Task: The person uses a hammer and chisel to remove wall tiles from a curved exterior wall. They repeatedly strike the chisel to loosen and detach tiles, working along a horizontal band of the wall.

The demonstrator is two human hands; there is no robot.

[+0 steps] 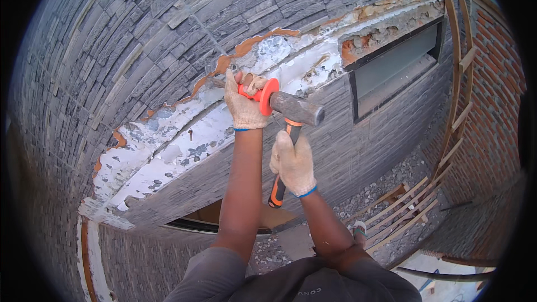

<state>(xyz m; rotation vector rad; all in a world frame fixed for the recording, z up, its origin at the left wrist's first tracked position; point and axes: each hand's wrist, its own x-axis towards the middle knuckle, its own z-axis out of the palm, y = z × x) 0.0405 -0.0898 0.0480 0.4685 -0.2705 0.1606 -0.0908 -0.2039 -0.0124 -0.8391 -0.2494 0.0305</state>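
Grips in right hand (293,163), gloved in cream knit, the black-and-orange handle of a grey steel hammer (296,109). Clasps in left hand (246,109), gloved likewise and farther forward, an orange-guarded chisel (270,98), with hammer head just right of it; cannot tell if touching. Points chisel's long axis leftward, to broken edge of grey stone-patterned wall tiles (151,50).

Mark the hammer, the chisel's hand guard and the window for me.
Hammer (297,109), head view: on its metal head.
Hand guard (269,97), head view: on its orange disc.
Window (392,69), head view: on its grey pane.
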